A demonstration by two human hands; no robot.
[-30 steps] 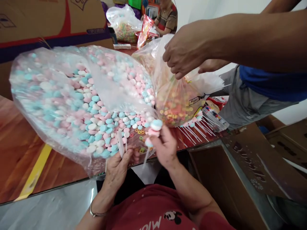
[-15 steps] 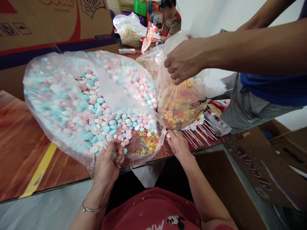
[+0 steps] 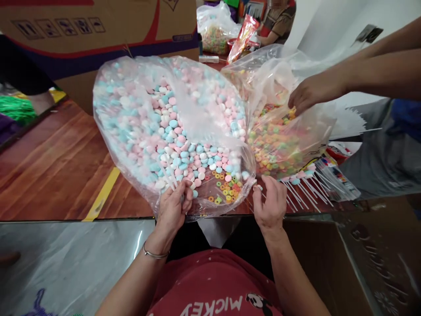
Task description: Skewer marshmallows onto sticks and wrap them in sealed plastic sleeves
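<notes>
Some white sticks (image 3: 170, 174) pinched in the left hand's (image 3: 173, 204) grip, over the candy bag (image 3: 200, 109) on the tabletop (image 3: 66, 166). Can't tell if the right hand (image 3: 272, 202) has anything. Snag that loose plastic edge and candy could spill, imo.

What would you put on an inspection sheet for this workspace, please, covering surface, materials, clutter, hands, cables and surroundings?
Surface: wood-patterned table, yellow strip across it.
Materials: clear bag of pastel candies; coloured rings in front of them; candy-tipped sticks lying to the right.
Clutter: clear plastic case beyond those sticks; red packet farther back.
Hands: left hand grips white sticks; right hand is beside the bag's right edge, grip unclear.
Cables: nothing seen.
Surroundings: large cardboard box behind the bag; co-worker's hand at a second bag.
</notes>
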